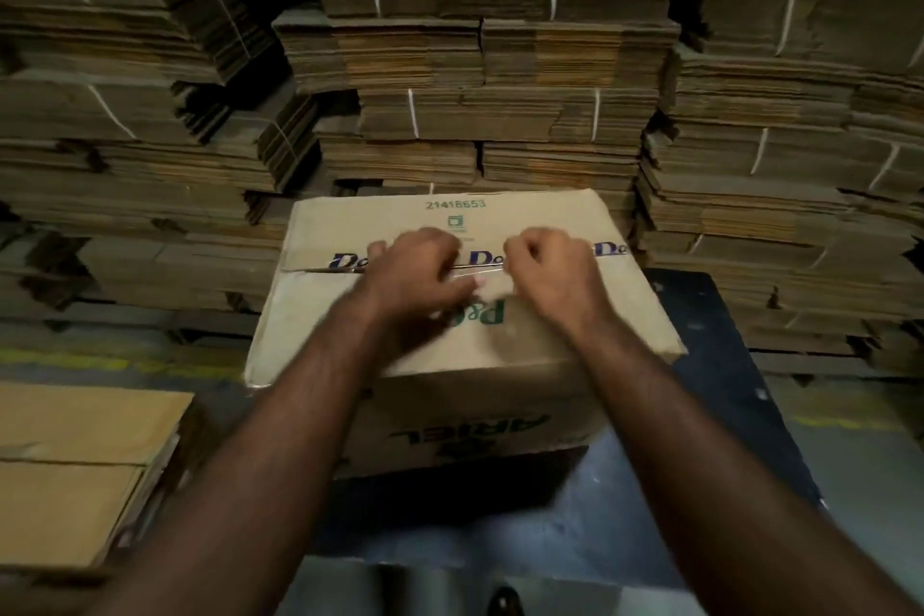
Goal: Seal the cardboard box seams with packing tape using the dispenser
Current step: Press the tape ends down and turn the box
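A closed cardboard box [350,225] with blue and green print stands in front of me on a dark platform [700,315]. A glossy strip of clear packing tape [477,268] runs along its top centre seam. My left hand [415,268] rests over the seam with bent fingers pressing down on the tape and flap; it is motion-blurred. My right hand [547,265] sits just to its right on the seam, fingers curled tight at the tape's end. No dispenser shows in this view.
Tall bundles of flattened cardboard [500,65] tied with white string wall in the back and both sides. A lower stack of flat cartons [85,465] lies at my near left. Grey floor with a yellow line [75,360] shows beside the platform.
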{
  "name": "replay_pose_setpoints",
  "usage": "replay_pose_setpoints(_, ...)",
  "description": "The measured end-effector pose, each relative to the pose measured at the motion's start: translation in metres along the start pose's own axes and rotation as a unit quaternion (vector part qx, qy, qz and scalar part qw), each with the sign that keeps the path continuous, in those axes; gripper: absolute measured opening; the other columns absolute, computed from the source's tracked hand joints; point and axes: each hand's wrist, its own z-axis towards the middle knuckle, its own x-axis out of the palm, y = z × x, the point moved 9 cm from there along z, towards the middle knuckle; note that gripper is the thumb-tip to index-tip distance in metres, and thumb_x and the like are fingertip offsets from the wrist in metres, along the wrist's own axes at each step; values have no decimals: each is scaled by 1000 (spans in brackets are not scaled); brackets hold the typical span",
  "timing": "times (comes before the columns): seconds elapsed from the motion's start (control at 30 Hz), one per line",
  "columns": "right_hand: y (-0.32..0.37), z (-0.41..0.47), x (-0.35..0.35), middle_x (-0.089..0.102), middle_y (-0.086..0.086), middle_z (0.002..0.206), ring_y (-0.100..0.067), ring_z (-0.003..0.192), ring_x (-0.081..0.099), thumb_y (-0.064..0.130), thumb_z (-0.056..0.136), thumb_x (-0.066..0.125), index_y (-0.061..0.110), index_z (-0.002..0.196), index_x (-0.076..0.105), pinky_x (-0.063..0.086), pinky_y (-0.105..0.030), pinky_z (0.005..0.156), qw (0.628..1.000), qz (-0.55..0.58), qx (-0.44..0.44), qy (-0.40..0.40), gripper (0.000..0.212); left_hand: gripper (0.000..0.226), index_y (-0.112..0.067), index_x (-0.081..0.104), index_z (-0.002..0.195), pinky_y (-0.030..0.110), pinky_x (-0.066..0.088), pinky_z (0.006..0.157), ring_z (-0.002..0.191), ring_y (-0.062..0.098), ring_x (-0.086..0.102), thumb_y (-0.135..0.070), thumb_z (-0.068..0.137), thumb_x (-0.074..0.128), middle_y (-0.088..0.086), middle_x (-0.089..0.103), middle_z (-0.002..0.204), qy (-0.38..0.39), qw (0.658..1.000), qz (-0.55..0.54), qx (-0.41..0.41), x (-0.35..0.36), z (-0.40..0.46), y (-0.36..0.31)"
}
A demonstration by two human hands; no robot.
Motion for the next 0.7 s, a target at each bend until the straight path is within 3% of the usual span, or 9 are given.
replay_pose_setpoints(0.1, 8, 72, 22, 69, -5, 99, -25, 92, 62, 39, 89, 57, 20, 99, 64, 48, -32, 75, 997, -38, -62, 19, 22, 90, -39, 44, 140, 50, 25, 111, 137, 18, 35, -93, 68, 44, -7, 40, 151, 35, 997, 59, 38, 14, -38, -22)
replay_pose_setpoints(0.17, 20, 107, 57, 59, -5, 119, -24, 108, 56, 44, 88, 60, 22, 116, 57, 48, -36, 87, 986, -79, -122, 86, 36, 107, -43, 34, 148, 53, 16, 118, 147, 18, 20, -101, 58, 40, -6, 24, 162, 64, 989, 119, 54, 25, -47, -25)
replay_pose_setpoints(0.33, 40, 143, 122, 47, -10, 144, -33, 130, 44, 59, 92, 46, 40, 140, 38, 33, -51, 102, 934, -187, -202, 228, 52, 98, -53, 31, 147, 61, 4, 118, 153, 16, -4, -101, 62, 32, -9, 1, 167, 92, 978, 185, 40, 19, -37, -4)
replay_pose_setpoints(0.43, 38, 156, 126, 45, -12, 147, -35, 133, 41, 63, 94, 36, 45, 145, 32, 29, -54, 107, 931, -210, -192, 230, 54, 95, -63, 23, 145, 66, -5, 116, 150, 17, -19, -102, 58, 34, -9, -18, 165, 110, 975, 191, -34, 6, -36, 29)
replay_pose_setpoints(0.5, 28, 167, 119, 46, -11, 147, -34, 133, 43, 64, 93, 34, 44, 142, 35, 30, -55, 107, 941, -214, -157, 209, 53, 92, -67, 24, 142, 64, -5, 115, 150, 17, -20, -101, 58, 38, -9, -24, 163, 97, 975, 177, -93, -5, -44, 52)
replay_pose_setpoints(0.57, 13, 177, 110, 49, -13, 143, -36, 127, 47, 63, 93, 34, 40, 138, 39, 35, -54, 103, 950, -221, -117, 185, 50, 87, -59, 37, 142, 59, 4, 119, 152, 21, -6, -95, 63, 47, -5, -11, 166, 10, 981, 126, -146, -14, -60, 65)
replay_pose_setpoints(0.63, -4, 184, 99, 51, -16, 139, -37, 122, 50, 60, 95, 33, 36, 136, 41, 37, -53, 99, 957, -227, -83, 162, 48, 82, -44, 48, 143, 53, 22, 119, 150, 25, 16, -76, 70, 66, 4, 15, 165, -146, 968, -7, -205, -13, -80, 71)
replay_pose_setpoints(0.7, -19, 186, 89, 53, -16, 134, -37, 118, 51, 59, 95, 32, 34, 133, 42, 38, -53, 97, 961, -232, -59, 143, 47, 76, -36, 48, 144, 48, 36, 114, 141, 20, 40, -53, 76, 78, 2, 39, 156, -232, 898, -249, -279, 16, -92, 68)
